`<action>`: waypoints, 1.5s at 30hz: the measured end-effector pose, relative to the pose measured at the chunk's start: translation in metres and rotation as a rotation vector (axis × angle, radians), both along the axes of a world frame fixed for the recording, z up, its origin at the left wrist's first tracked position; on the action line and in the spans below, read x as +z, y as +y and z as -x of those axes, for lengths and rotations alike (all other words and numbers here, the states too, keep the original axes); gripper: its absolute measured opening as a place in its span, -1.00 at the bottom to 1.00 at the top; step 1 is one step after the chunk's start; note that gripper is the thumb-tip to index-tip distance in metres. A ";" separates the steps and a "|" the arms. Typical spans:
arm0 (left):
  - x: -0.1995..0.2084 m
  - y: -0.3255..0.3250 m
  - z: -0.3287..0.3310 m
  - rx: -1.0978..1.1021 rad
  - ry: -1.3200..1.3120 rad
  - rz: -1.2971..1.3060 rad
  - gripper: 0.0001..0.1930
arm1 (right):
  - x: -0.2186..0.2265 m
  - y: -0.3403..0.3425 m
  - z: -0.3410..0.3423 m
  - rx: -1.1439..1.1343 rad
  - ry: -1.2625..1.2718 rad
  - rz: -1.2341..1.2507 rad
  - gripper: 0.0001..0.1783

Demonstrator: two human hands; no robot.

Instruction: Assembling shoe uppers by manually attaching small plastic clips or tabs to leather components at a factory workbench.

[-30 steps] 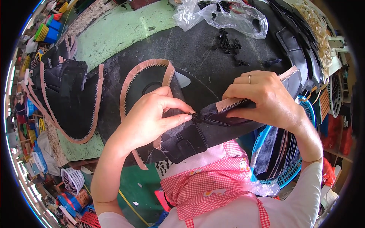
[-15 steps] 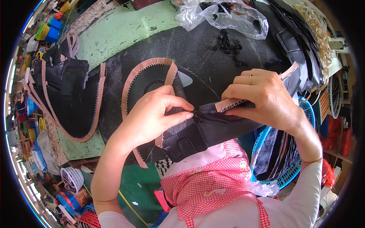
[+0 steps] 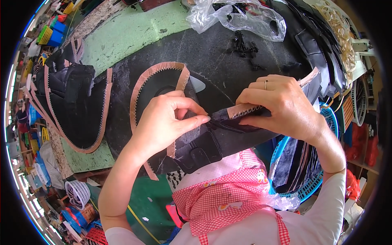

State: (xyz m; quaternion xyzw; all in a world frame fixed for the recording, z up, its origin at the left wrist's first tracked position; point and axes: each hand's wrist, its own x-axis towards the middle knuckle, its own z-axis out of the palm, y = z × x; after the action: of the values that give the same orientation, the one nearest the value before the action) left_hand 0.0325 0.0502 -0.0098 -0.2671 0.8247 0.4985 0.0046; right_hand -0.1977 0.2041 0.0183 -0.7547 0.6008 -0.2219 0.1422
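Observation:
My right hand (image 3: 281, 102) is closed around a black fabric piece (image 3: 222, 116) edged with tan zigzag-stitched binding (image 3: 241, 110). My left hand (image 3: 169, 118) pinches, thumb against forefinger, at the near end of that piece; a small dark bit shows at the fingertips, too small to name. Under my left forearm and wrist lies another black piece with a curved tan binding (image 3: 138, 85), partly hidden by the hand. A black tab-like flap (image 3: 206, 151) hangs at the table's near edge, below the left fingertips.
Finished-looking black pieces with tan binding (image 3: 107, 106) are stacked at left. Small black fittings (image 3: 245, 47) lie loose beside a clear plastic bag (image 3: 241, 18) at the back. Black panels (image 3: 312, 45) pile up at right. A blue basket (image 3: 300, 194) of dark strips stands by my right arm.
The end of the tan binding in my right hand has shifted slightly left and tilted up. My left fingertips have moved a little to the right, still pinched.

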 end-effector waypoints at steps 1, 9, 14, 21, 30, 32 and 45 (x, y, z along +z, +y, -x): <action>0.000 0.000 0.000 0.000 -0.001 -0.001 -0.87 | 0.000 0.000 0.000 -0.003 -0.008 0.004 -0.64; 0.003 0.007 0.004 -0.003 -0.012 0.107 -0.86 | 0.000 0.000 0.001 -0.009 -0.020 -0.013 -0.62; 0.001 0.014 0.002 -0.005 0.028 0.204 -0.86 | -0.005 -0.007 -0.007 -0.038 0.040 0.173 -0.44; -0.002 0.013 0.013 -0.124 0.056 0.303 -0.85 | -0.057 -0.016 -0.019 0.252 -0.055 0.315 -0.49; -0.004 0.012 0.010 -0.146 0.081 0.315 -0.87 | -0.061 -0.023 -0.023 0.261 -0.098 0.373 -0.66; -0.003 0.011 0.011 -0.143 0.067 0.283 -0.87 | -0.063 -0.022 -0.021 0.283 -0.101 0.389 -0.65; -0.011 0.023 0.007 -0.113 0.161 0.382 -0.86 | -0.067 -0.010 -0.028 0.261 -0.107 0.381 -0.76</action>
State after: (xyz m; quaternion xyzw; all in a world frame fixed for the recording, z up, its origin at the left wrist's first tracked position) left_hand 0.0257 0.0727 -0.0211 -0.1757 0.9155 0.3520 -0.0840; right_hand -0.1693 0.1938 -0.0491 -0.8263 0.4371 -0.3508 0.0561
